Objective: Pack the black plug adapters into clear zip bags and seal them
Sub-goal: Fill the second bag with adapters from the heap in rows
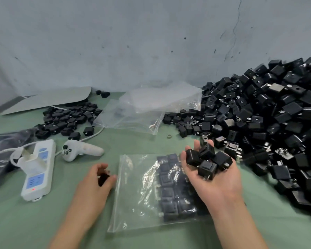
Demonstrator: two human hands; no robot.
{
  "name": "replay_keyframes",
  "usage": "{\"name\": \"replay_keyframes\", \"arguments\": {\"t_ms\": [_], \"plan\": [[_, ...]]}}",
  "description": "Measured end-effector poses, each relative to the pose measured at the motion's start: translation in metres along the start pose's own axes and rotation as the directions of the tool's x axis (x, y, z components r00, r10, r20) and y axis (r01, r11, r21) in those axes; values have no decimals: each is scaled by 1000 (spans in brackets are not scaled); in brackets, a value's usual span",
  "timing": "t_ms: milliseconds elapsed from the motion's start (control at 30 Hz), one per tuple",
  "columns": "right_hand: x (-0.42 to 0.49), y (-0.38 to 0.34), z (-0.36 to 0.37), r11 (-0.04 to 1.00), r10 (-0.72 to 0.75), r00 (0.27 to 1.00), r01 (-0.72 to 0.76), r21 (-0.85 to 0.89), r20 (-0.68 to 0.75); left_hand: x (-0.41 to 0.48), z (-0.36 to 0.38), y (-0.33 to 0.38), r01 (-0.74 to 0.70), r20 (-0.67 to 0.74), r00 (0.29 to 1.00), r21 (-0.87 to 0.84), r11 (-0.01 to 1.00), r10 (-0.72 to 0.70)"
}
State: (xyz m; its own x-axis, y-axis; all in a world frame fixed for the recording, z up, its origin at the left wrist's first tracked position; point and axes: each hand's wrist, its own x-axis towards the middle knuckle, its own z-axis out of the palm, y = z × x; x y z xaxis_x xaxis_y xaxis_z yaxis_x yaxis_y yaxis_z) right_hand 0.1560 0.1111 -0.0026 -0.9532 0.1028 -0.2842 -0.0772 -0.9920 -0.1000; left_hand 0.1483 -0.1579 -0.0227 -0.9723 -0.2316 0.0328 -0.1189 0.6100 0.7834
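Adapters (207,163), perhaps five, atop upturned right hand (218,182)

Small packing workshop, handwork at a bench.
Marked by a huge heap of black plugs (258,114) on a green-covered table (25,221) against a stained, cracked wall (115,42); left of the heap, loose clear bags (147,106), a smaller pile of plugs (66,119), a power strip (38,177).

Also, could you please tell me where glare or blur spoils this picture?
Head view: glare streaks on the zip bag partly veil the packed adapters; the left hand and the dark piece it pinches are motion-blurred; the right hand and the loose adapters on it look sharper.
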Motion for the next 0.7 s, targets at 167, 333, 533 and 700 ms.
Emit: {"name": "replay_keyframes", "arguments": {"t_ms": [167, 333, 533, 700], "plan": [[10, 1, 0, 997, -11, 1000, 10, -74, -6, 9, 0, -2, -126, 121, 986, 120, 985, 111], [21, 8, 1, 992, 6, 1000, -7, -127, -9, 18, 5, -3, -167, 175, 973, 69, 983, 153], [30, 6, 5, 991, 43, 999, -42, -128, 2, 26, 10, -3, -171, 136, 975, -58, 984, 177], [32, 3, 6, 991, 43, 999, -43, -124, -4, 29, 12, -2, -169, 166, 970, -65, 983, 178]]}}
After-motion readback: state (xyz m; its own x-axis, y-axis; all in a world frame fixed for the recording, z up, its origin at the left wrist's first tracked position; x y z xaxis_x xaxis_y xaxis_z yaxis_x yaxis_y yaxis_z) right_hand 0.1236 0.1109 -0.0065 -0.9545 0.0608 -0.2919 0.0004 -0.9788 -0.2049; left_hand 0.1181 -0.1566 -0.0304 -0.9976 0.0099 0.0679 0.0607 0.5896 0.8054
